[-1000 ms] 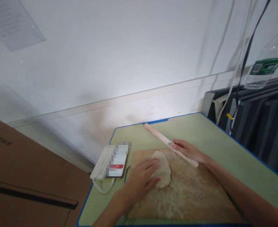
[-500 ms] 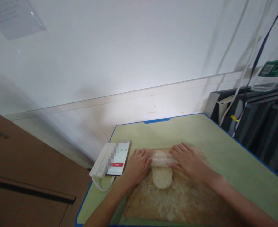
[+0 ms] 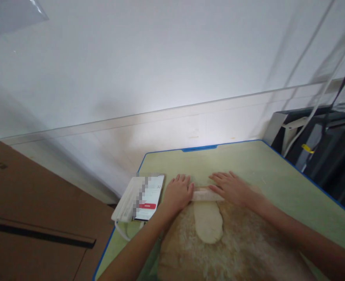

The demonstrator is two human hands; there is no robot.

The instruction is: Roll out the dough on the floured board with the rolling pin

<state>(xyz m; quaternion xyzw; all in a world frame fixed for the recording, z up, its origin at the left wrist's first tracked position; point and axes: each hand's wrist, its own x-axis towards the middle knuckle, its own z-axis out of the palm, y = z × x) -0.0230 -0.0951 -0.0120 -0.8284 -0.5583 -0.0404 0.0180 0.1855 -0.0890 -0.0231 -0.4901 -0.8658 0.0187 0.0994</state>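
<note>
Left hand and right hand, grips spread flat, are pressing a whitish wooden rolling pin over oval cream dough.

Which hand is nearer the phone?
The left hand, at the phone-side end of the rolling pin; the right hand is at the other end, farther from the phone.

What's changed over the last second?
The left hand came off the dough onto the rolling pin, where the right hand stays. The rolling pin swung from slanted to crosswise over the dough, then moved toward the far edge of the board, baring more dough on its near side. The phone stays left of the board.
</note>
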